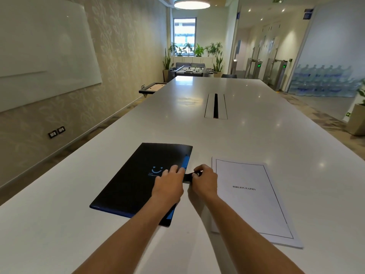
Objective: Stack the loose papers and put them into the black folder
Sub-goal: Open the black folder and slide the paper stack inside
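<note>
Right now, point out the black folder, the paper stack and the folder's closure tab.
black folder [136, 184], head view, bare front cover.
paper stack [250, 204], head view, top sheet below BIBLIOGRAPHY.
closure tab [187, 177], head view, strap between the hands.

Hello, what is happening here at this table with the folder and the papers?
A person is working on the black folder, which lies closed on the white table. The left hand presses on its cover while the right hand pinches the black closure tab at its edge. The papers, with "BIBLIOGRAPHY" on top, lie stacked beside it, not yet inside.
</note>
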A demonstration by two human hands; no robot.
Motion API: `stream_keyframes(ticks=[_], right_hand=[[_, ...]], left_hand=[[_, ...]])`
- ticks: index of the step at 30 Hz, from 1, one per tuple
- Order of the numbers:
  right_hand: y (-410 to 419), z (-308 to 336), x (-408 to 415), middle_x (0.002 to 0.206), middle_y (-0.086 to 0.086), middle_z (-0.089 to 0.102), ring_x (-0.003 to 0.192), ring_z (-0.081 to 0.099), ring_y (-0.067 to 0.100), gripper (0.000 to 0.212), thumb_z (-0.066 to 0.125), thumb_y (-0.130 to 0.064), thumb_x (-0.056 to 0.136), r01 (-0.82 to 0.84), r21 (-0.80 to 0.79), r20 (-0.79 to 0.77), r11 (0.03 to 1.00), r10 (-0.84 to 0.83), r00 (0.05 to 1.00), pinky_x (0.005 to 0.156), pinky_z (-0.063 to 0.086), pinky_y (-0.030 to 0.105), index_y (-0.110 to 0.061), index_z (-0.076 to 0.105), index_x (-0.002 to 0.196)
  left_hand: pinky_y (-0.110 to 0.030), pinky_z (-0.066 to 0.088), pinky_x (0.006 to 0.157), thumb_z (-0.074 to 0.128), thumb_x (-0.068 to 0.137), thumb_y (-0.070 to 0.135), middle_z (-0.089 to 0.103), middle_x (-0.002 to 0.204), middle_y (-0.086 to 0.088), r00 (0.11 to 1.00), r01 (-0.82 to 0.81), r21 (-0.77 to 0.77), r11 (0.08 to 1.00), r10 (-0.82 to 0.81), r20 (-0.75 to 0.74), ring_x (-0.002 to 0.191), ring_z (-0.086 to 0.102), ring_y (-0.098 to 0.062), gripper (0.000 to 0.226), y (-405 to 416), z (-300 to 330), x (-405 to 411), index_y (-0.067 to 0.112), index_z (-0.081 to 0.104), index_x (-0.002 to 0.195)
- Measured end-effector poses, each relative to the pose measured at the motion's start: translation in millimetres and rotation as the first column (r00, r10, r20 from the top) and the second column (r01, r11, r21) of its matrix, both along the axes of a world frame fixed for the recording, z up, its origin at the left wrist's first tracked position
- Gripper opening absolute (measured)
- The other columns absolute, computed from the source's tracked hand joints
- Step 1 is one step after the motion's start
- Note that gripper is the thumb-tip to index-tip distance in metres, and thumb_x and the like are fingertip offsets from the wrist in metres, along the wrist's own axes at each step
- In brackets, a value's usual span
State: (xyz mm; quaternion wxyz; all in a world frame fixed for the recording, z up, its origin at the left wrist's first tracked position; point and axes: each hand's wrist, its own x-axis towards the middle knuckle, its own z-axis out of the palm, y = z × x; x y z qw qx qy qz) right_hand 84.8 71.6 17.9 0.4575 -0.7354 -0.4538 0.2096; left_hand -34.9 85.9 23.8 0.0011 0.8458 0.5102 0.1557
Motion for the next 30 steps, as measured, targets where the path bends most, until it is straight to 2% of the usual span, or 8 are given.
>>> stream_keyframes(ticks=[4,7,10,14,16,21,25,30], right_hand=[[-6.2,17.3,6.1,0.1,0.014,0.067,0.074,0.062,0.011,0.018,0.06,0.001,0.087,0.005,0.069,-0.087,0.998,0.001,0.996,0.048,0.041,0.003,-0.004,0.065,0.103],[-10.0,32.1,10.3,0.089,0.01,0.066,0.049,0.062,0.0,0.015,0.06,0.002,0.087,-0.002,0.122,-0.136,0.993,0.018,0.991,0.043,0.043,0.006,-0.007,0.064,0.099],[-13.0,44.9,16.0,0.088,0.015,0.07,0.05,0.066,0.004,0.014,0.06,0.001,0.087,-0.003,0.156,-0.172,0.988,0.03,0.985,0.043,0.045,0.009,-0.01,0.064,0.095],[-20.4,53.9,19.9,0.092,0.012,0.069,0.057,0.071,0.011,0.014,0.061,-0.002,0.088,-0.017,0.191,-0.179,0.981,0.052,0.982,0.052,0.055,0.017,-0.014,0.062,0.095],[-23.6,54.6,20.1,0.093,0.011,0.069,0.059,0.071,0.011,0.014,0.061,-0.003,0.089,-0.028,0.195,-0.167,0.98,0.061,0.984,0.055,0.057,0.019,-0.014,0.062,0.096],[-31.2,53.9,21.5,0.097,0.011,0.069,0.061,0.071,0.012,0.014,0.061,-0.002,0.089,-0.041,0.203,-0.174,0.978,0.078,0.982,0.056,0.056,0.017,-0.014,0.062,0.097],[-36.5,54.2,23.2,0.099,0.012,0.068,0.066,0.071,0.013,0.015,0.06,-0.002,0.09,-0.032,0.214,-0.193,0.976,0.074,0.978,0.06,0.057,0.017,-0.013,0.062,0.1],[-43.8,52.1,32.7,0.104,0.014,0.067,0.077,0.071,0.022,0.018,0.058,-0.004,0.092,-0.022,0.174,-0.176,0.984,0.053,0.983,0.074,0.06,0.03,-0.01,0.06,0.108]], left_hand=[[-0.037,0.051,0.074,0.057,0.089,0.016,0.034,0.145,-0.02,0.983,-0.103,0.081,0.991,0.114,-0.141,0.101,0.06,-0.033,0.047,0.9,36.6,2.4,0.015,0.038,0.132],[-0.034,0.042,0.063,0.057,0.088,0.016,0.047,0.128,-0.018,0.963,-0.127,0.162,0.979,0.161,-0.216,0.089,0.063,-0.029,0.04,1.8,60.8,-1.8,0.008,0.043,0.125],[-0.034,0.038,0.061,0.047,0.092,0.026,0.054,0.112,-0.014,0.948,-0.107,0.247,0.963,0.173,-0.265,0.087,0.062,-0.028,0.035,6.3,77.2,-4.7,0.004,0.049,0.119],[-0.037,0.045,0.067,0.046,0.08,0.071,0.049,0.125,-0.016,0.936,-0.192,0.208,0.959,0.243,-0.255,0.093,0.063,-0.03,0.085,8.2,89.7,-10.5,0.003,0.036,0.131],[-0.037,0.045,0.067,0.051,0.072,0.077,0.043,0.133,-0.017,0.913,-0.197,0.189,0.962,0.251,-0.323,0.094,0.063,-0.03,0.098,7.1,92.2,-13.6,0.004,0.03,0.135],[-0.036,0.041,0.065,0.058,0.076,0.054,0.036,0.136,-0.018,0.897,-0.178,0.15,0.973,0.223,-0.381,0.093,0.062,-0.031,0.084,-0.7,96.7,-16.3,0.004,0.027,0.135],[-0.035,0.037,0.062,0.059,0.078,0.028,0.042,0.124,-0.016,0.946,-0.214,0.046,0.976,0.219,-0.239,0.086,0.054,-0.028,0.063,-6.7,100.3,-10.9,0.006,0.03,0.13],[-0.035,0.039,0.066,0.056,0.085,0.015,0.049,0.122,-0.016,0.969,-0.215,-0.04,0.976,0.208,-0.134,0.097,0.057,-0.032,0.05,-8.1,103.0,-3.5,0.005,0.033,0.129]])
